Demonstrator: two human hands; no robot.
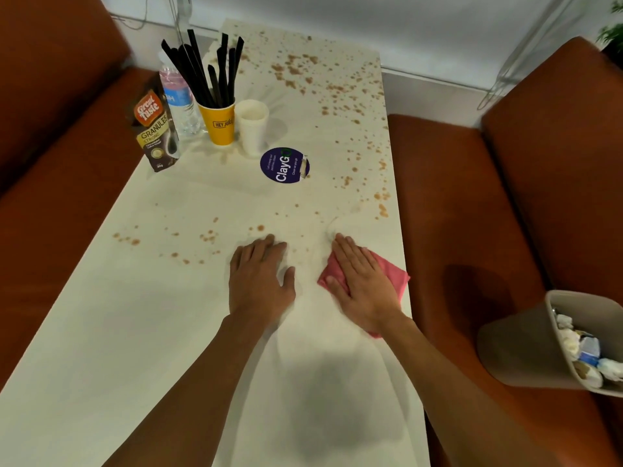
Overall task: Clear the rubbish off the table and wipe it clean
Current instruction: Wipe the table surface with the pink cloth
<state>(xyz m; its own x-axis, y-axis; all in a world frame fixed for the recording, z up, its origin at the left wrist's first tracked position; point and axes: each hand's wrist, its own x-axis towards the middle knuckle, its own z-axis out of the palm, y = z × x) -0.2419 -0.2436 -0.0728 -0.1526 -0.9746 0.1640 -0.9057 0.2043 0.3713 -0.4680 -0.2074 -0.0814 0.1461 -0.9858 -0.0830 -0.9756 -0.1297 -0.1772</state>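
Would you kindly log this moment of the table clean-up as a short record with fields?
Left hand: flat on white table, empty
Right hand: pressing pink cloth flat near right edge
Stains: brown spots, densest at far end
Far-left items: coffee granules pouch, water bottle, yellow cup of black straws, white cup
Bin: right of table, holding crumpled rubbish

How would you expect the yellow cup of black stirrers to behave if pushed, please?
The yellow cup would probably tip easily, since the black stirrers stand far above its rim. It looks like thin paper, so likely light and crushable.

White wall — brown benches either side.
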